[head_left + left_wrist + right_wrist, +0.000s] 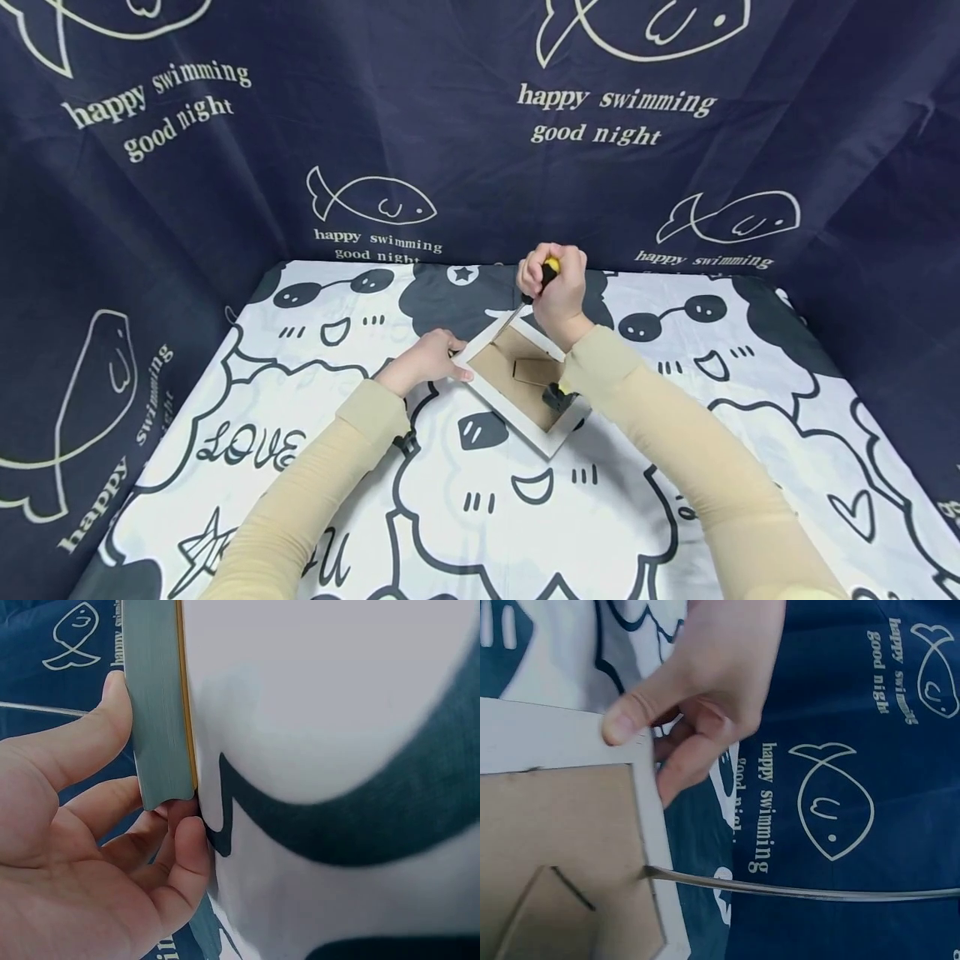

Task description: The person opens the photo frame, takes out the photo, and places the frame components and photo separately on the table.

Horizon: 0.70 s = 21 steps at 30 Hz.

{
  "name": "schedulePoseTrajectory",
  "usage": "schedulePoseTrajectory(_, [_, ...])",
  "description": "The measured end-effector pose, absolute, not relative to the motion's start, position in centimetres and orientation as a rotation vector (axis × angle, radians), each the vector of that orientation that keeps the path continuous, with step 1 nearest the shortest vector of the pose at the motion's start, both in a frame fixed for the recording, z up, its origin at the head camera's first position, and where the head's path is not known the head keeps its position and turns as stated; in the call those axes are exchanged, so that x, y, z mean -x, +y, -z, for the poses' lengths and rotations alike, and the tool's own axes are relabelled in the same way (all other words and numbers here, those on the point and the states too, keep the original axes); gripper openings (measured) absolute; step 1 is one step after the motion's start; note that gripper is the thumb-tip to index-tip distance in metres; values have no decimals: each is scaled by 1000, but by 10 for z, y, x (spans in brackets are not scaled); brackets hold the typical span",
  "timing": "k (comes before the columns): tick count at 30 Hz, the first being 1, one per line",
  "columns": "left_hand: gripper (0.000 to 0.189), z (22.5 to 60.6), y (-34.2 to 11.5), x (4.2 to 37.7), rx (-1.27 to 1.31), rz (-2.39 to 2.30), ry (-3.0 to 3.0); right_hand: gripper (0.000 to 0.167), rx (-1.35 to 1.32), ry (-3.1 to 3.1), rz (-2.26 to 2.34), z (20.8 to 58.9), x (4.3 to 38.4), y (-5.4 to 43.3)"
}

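A white picture frame (508,410) lies back side up on the cloth, its brown backing board (501,364) showing with a stand flap (537,372). My left hand (431,358) grips its left corner, thumb on the top face and fingers curled at the outer edge. In the left wrist view, this hand (112,832) holds the frame's side (159,705). My right hand (557,287) holds a screwdriver (551,268) by its yellow and black handle. The metal shaft (802,890) slants down, its flat tip right at the border between backing and frame.
A white cloth (600,525) with black cartoon drawings covers the table. Dark blue curtains (480,100) printed with fish and words hang behind it and at both sides. A black device (558,397) near the right wrist overlaps the frame in the head view.
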State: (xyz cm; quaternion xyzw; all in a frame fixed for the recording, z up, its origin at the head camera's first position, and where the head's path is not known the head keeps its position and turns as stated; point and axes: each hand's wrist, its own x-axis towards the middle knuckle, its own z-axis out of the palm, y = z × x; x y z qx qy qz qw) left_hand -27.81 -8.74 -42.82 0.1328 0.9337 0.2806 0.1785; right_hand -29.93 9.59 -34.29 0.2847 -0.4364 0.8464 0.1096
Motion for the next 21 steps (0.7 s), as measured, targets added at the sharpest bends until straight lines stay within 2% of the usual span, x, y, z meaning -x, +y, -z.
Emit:
schedulePoseTrajectory(7, [67,428,-89,278,-368,-811,2634,43,-566,-1366,-2516,329,320,80])
schedulePoseTrajectory(21, [66,427,-89,277,-426,-802,2651,49,-347,-1580,-2520,317,351,55])
